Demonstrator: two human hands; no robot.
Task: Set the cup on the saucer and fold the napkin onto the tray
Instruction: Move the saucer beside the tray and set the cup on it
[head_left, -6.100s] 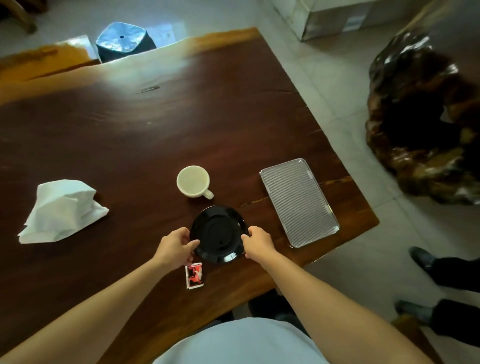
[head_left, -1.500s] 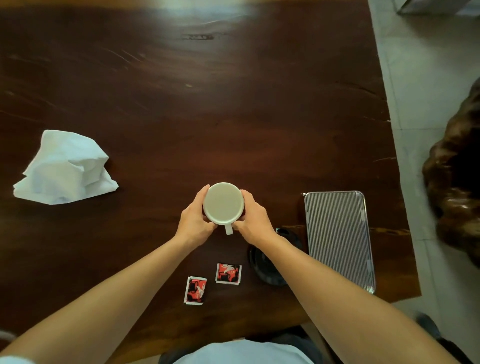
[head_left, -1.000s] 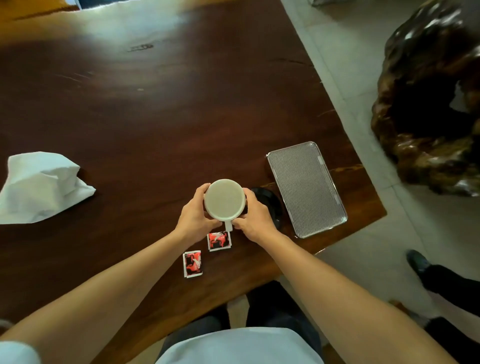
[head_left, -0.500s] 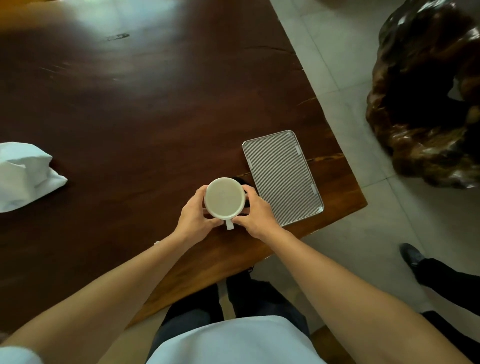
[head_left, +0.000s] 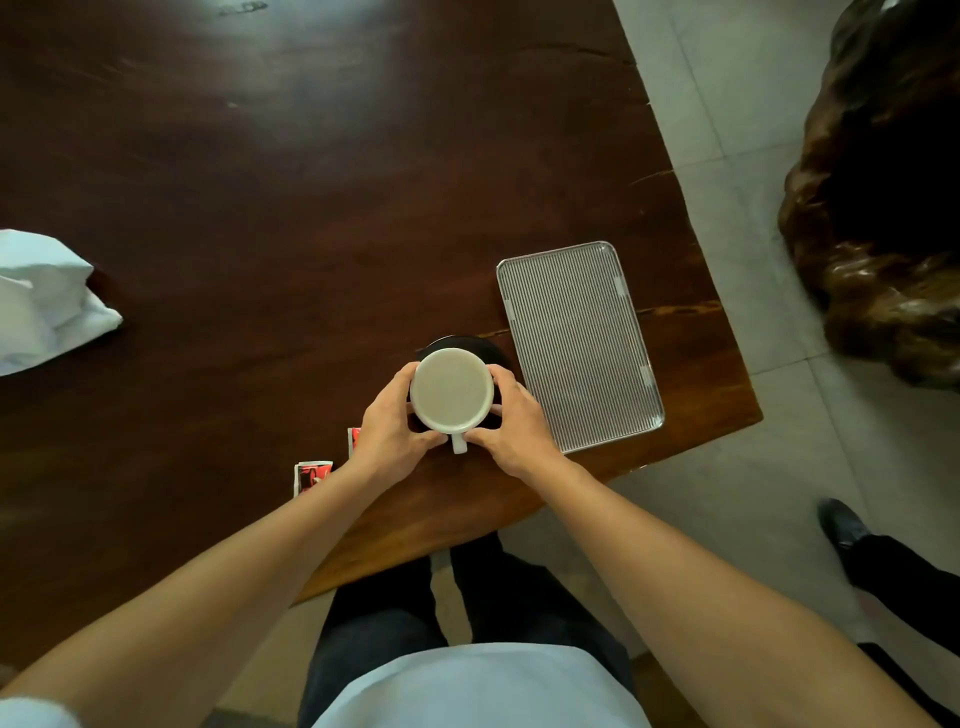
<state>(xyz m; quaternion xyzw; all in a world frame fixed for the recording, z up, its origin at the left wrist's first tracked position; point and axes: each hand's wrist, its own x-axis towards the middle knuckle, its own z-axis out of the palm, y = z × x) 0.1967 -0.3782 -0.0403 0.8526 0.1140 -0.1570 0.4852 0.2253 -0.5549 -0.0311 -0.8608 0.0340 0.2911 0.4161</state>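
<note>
While the cup (head_left: 451, 389) is being centred over the saucer (head_left: 457, 342), the left hand (head_left: 387, 434) and right hand (head_left: 517, 428) are curling fingers round its sides for steadiness; the napkin (head_left: 41, 301) is lying crumpled, well apart from the tray (head_left: 579, 343).

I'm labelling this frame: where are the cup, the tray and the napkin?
cup (head_left: 451, 391): head view, its inside.
tray (head_left: 577, 344): head view, bare ribbed floor.
napkin (head_left: 45, 306): head view, crumpled middle.

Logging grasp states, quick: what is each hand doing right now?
Left hand: holding the cup, fingers curled round its left side.
Right hand: holding the cup too, from the right.
</note>
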